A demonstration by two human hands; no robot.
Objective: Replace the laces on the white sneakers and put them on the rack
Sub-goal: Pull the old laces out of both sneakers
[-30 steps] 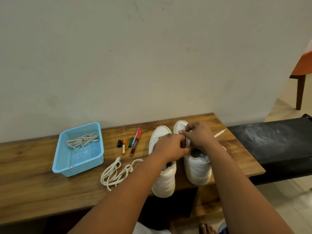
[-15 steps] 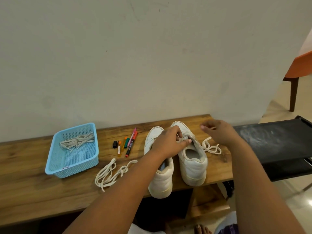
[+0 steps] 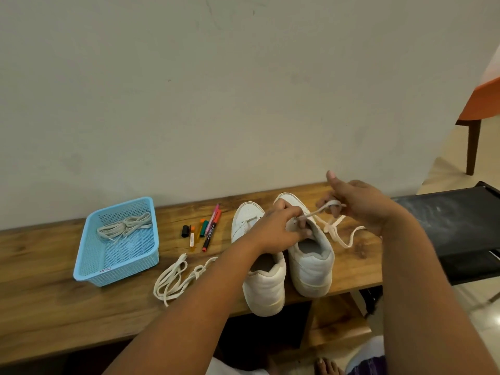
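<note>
White low-top sneakers [image 3: 311, 255] stand side by side, heels toward the camera, at the centre-right of the frame on a brown wooden bench [image 3: 54, 301]. Left hand [image 3: 276, 228] grips the right shoe's tongue area. Right hand [image 3: 359, 204] pinches a cream flat lace [image 3: 335, 231] running out of that shoe. Left of centre lie a loose cream lace [image 3: 173, 280], coloured markers [image 3: 205, 230] and a light blue perforated plastic basket [image 3: 89, 274] holding more laces.

two white sneakers [image 3: 284, 255], three laces [image 3: 178, 277], one basket [image 3: 89, 255], several markers [image 3: 208, 228]
</note>
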